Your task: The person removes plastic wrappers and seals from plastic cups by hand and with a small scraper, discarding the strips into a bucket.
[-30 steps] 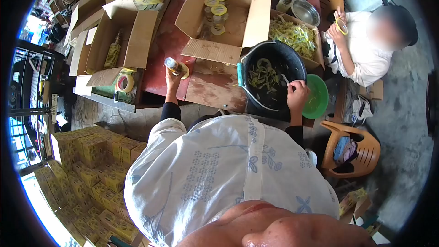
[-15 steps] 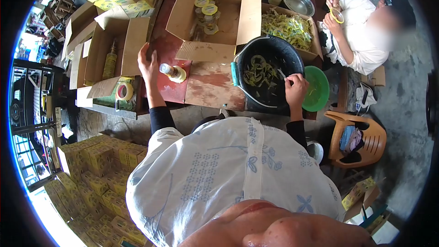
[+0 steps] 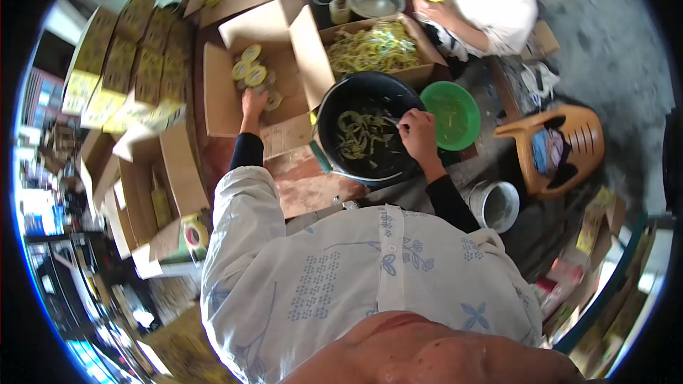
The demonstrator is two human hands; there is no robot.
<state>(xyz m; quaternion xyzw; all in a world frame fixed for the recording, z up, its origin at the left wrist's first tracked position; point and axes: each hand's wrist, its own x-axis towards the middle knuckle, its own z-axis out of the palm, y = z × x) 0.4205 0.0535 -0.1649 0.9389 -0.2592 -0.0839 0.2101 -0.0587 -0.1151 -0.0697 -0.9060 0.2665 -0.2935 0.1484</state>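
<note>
My left hand [image 3: 254, 103] reaches into an open cardboard box [image 3: 219, 92], at the jars with round yellow lids [image 3: 250, 71]; its fingertips are blurred and partly hidden among them. Over the right side of the black bucket [image 3: 334, 92], my right hand [image 3: 420, 134] is closed on a thin, pale tool [image 3: 390, 121]. Yellow-green strips [image 3: 352, 134] lie in the bucket. Against the bucket's right side is a green basin [image 3: 459, 117] with some liquid and small bits in it.
Behind the bucket, a box [image 3: 427, 71] holds many yellow-green strips beside a metal bowl [image 3: 377, 1]. A co-worker [image 3: 491, 0] handles a yellow ring at the upper right. Another open box [image 3: 139, 192] and a tape roll [image 3: 193, 236] are at left; an orange chair [image 3: 526, 135] stands right.
My left hand has let go of a bottle on the table and moved into the box of jars. My right hand stays at the bucket with the tool. The view has turned and shifted.
</note>
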